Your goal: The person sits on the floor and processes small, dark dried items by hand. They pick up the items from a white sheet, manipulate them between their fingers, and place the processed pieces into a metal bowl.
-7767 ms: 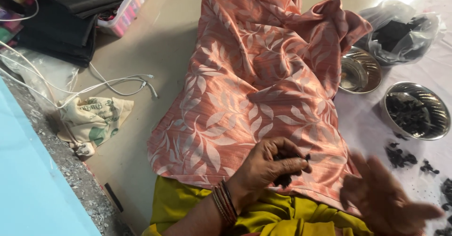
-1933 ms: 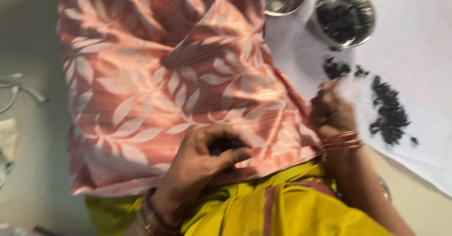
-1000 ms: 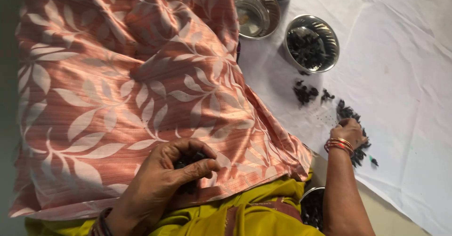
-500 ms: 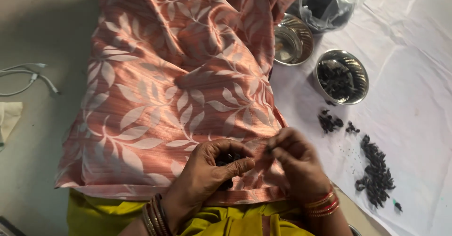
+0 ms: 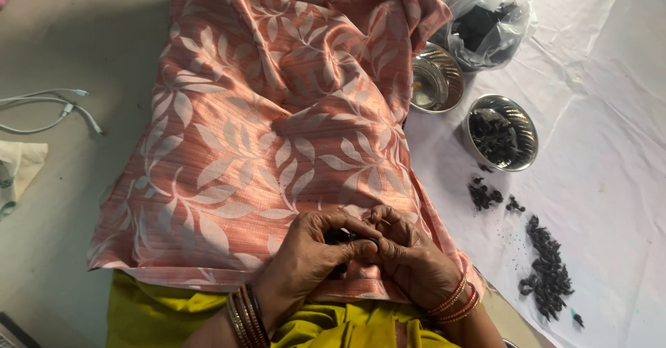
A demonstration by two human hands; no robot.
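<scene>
My left hand [image 5: 316, 254] and my right hand [image 5: 409, 254] meet over my lap, fingertips pressed together on a small dark clump [image 5: 345, 238] of dried black pieces. Both hands rest on a pink cloth with pale leaf print [image 5: 277, 126] draped over my legs. To the right, on a white sheet [image 5: 610, 147], lies a loose pile of the same black pieces [image 5: 548, 272], with smaller bits [image 5: 485, 195] nearer the bowls.
A steel bowl with black pieces [image 5: 501, 131] and an empty steel bowl [image 5: 436, 79] stand on the sheet. A clear plastic bag with dark contents [image 5: 485, 22] lies behind them. White cables [image 5: 48, 108] and a cloth bag [image 5: 17, 171] are on the floor at left.
My right hand reached out to the black pile on the sheet, then came back to my lap and joined my left hand on the dark clump. The camera view swung about.
</scene>
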